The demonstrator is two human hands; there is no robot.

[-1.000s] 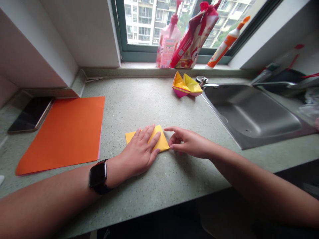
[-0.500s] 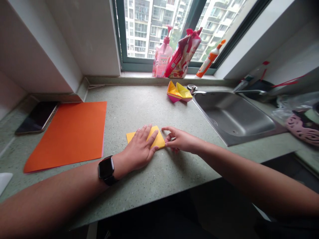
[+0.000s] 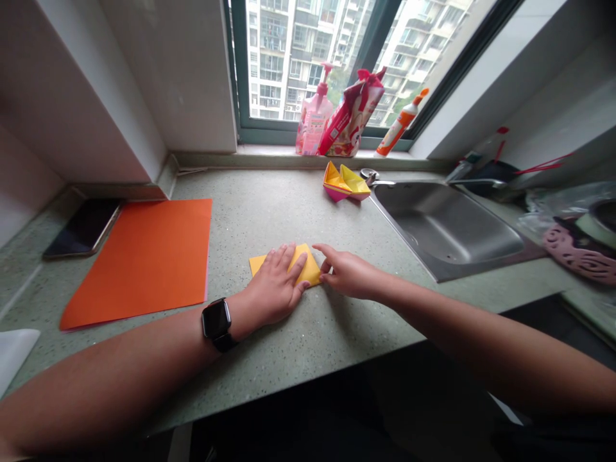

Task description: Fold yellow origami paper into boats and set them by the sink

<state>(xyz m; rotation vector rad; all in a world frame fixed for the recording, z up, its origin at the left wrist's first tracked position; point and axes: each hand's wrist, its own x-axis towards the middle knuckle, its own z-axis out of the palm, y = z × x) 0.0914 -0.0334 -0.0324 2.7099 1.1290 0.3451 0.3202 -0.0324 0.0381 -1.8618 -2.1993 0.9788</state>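
On the bench, yellow paper lies under the released left grip. Whether the right grip pinches, I cannot tell.

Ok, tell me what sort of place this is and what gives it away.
Most likely a kitchen, perhaps in a flat: a metal sink is set into the speckled counter, and a pink pump bottle stands on the window sill.
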